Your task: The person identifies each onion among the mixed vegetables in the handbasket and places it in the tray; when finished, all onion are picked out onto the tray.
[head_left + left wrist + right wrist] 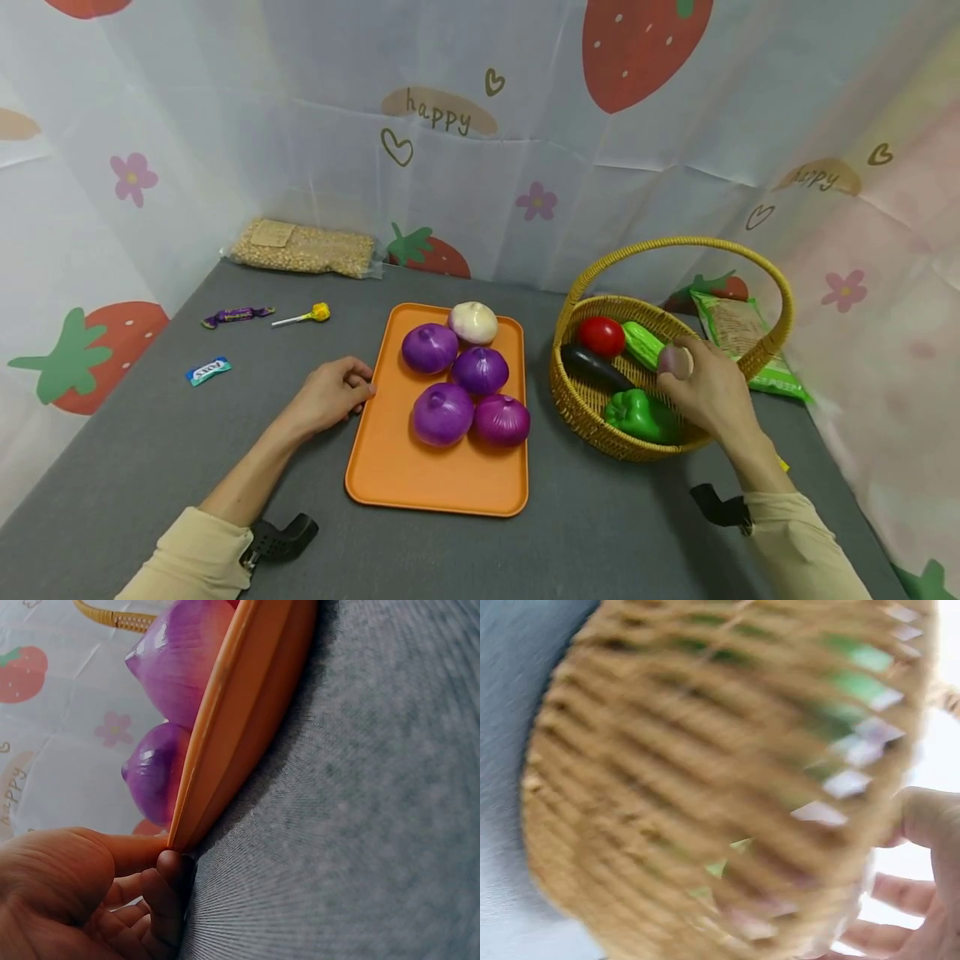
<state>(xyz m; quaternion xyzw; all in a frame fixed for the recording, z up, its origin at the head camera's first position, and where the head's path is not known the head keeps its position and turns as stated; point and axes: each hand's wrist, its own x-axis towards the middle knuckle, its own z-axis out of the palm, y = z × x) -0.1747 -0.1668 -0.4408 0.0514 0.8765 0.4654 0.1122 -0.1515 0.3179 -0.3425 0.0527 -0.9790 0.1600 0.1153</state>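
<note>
An orange tray (420,479) lies mid-table and carries several purple onions (442,412) and one white onion (473,322). My left hand (362,388) sits at the tray's left rim; in the left wrist view the thumb (135,847) and a curled finger pinch the tray (240,727) at its edge. My right hand (688,367) holds a small pale purple onion (673,359) above a woven handled basket (581,404). Inside the basket are a tomato (600,336), a cucumber (643,343), an eggplant (596,368) and a green pepper (637,414). The right wrist view shows only the blurred basket wall (705,787).
A bag of grain (303,247) lies at the back left. A purple candy (236,316), a lollipop (303,316) and a blue-and-white candy (207,371) lie on the grey cloth left of the tray. A green packet (742,333) sits behind the basket. Printed curtains close three sides.
</note>
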